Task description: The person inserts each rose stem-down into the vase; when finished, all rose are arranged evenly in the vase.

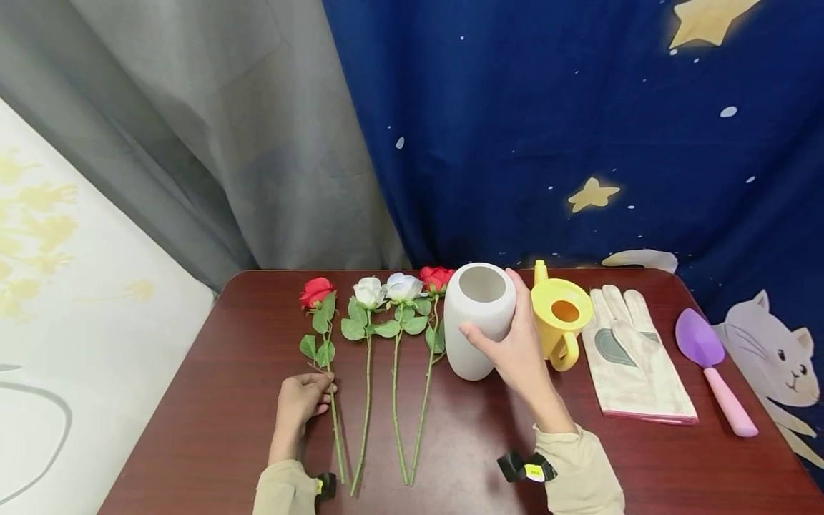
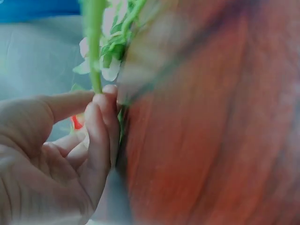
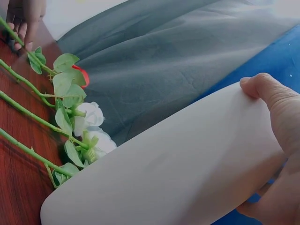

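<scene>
My left hand (image 1: pixel 304 398) pinches the green stem of the leftmost red rose (image 1: pixel 317 292) between thumb and fingers, low over the table. In the left wrist view that stem (image 2: pixel 95 56) rises from between the fingertips. My right hand (image 1: pixel 520 350) grips a white vase (image 1: pixel 473 343) from its right side, thumb across the front and fingers round the back. The vase's mouth shows hollow from above. Between the hands lie two white roses (image 1: pixel 370 292) and a second red rose (image 1: pixel 435 277), stems toward me. The vase partly covers the second red rose's leaves.
Right of the vase stands a yellow watering can (image 1: pixel 561 315). Farther right lie pale work gloves (image 1: pixel 634 357) and a trowel (image 1: pixel 714 365) with a purple blade and pink handle. Grey and blue curtains (image 1: pixel 515 143) hang behind the table's back edge.
</scene>
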### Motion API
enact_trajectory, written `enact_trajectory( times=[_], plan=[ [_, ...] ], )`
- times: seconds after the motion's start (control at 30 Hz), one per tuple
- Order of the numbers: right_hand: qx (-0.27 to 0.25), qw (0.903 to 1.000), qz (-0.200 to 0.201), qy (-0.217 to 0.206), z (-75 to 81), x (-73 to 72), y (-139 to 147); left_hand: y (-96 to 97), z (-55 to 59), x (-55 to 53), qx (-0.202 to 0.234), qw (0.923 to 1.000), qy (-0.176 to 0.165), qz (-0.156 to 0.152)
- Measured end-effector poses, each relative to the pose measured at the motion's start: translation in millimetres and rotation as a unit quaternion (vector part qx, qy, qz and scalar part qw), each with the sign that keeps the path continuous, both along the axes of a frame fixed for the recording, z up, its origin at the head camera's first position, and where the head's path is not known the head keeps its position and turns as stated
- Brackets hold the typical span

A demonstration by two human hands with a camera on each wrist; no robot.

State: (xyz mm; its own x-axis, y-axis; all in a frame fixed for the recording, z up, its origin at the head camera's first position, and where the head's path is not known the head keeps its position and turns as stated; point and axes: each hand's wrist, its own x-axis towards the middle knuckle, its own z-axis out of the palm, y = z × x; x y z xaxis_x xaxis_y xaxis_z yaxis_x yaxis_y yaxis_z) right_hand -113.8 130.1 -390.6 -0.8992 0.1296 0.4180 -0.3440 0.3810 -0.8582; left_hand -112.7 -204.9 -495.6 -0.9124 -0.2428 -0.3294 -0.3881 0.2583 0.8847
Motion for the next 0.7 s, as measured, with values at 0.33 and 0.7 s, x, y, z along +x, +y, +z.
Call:
enact_trajectory(
  times=[0.33,0.7],
  plan=[
    [-0.016,0.9998,0.01,-0.004,-1.0,0.7,-0.8,-2.1,-0.2,3.6,0.069,0.9975,-0.009,0.003],
    [-0.023,0.9996,0.013,-0.007,-2.4,1.7,-1.5,1.4,4.7,3.2,0.088,0.996,0.009,0.008]
  ],
)
